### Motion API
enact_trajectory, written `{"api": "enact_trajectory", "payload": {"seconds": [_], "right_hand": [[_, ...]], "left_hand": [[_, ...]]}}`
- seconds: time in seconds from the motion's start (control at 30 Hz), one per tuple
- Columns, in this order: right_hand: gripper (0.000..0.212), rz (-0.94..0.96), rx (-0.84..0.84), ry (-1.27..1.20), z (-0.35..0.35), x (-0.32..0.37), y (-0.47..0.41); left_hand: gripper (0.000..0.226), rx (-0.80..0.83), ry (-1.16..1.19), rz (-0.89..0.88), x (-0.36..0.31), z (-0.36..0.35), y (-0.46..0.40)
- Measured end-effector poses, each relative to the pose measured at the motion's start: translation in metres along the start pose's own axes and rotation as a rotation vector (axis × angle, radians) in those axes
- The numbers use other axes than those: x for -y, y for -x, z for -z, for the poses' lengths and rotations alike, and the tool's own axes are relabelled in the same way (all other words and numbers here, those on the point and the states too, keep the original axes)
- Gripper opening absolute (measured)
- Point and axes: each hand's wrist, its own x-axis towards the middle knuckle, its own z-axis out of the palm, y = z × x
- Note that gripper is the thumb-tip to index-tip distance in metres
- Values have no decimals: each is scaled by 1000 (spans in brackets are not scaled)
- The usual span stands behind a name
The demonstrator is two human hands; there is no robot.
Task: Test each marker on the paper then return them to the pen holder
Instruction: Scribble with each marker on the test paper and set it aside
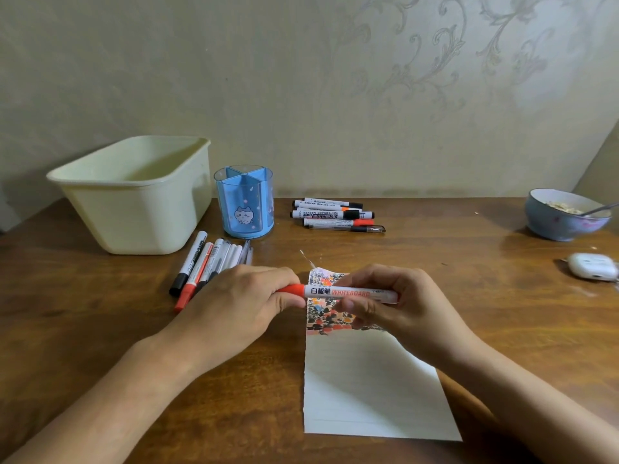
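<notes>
Brown wooden table [469,296]: cream bin [134,202] back-left, blue pen holder [244,202] beside it, marker clusters [204,262] and [335,214], paper [368,390] at the front edge, bowl [566,219] and white case [591,266] far right.

paper [368,380]: far end partly covered by both hands
red marker [348,292]: cap end buried in left hand [248,296]
bowl [566,219], right of paper: contents blurred
white case [591,265]: cut by frame edge
</notes>
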Motion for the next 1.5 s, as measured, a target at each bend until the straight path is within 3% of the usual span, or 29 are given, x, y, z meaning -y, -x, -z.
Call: {"api": "enact_trajectory", "payload": {"seconds": [0.43, 0.6, 0.7, 0.77, 0.9, 0.97, 1.17, 1.3, 1.5], "right_hand": [[33, 8, 4, -87, -7, 26, 0], [18, 58, 58, -30, -10, 44, -16], [18, 141, 60, 75, -17, 56, -29], [24, 185, 50, 95, -23, 59, -36], [63, 241, -77, 6, -39, 54, -46], [68, 218, -125, -134, -48, 50, -49], [44, 201, -174, 63, -52, 29, -48], [26, 188, -157, 186, -52, 19, -45], [21, 192, -66, 244, -60, 19, -45]], "left_hand": [[36, -70, -43, -51, -11, 23, 5], [44, -114, -34, -8, -5, 43, 7], [28, -93, -144, -3, -13, 50, 9], [9, -104, -213, 1, -17, 56, 10], [13, -37, -110, 84, -9, 80, 12], [12, -58, -165, 121, 8, 93, 14], [21, -342, -155, 320, 69, 137, 12], [24, -439, -155, 486, 82, 147, -10], [15, -331, -302, 564, 101, 145, -48]]}}
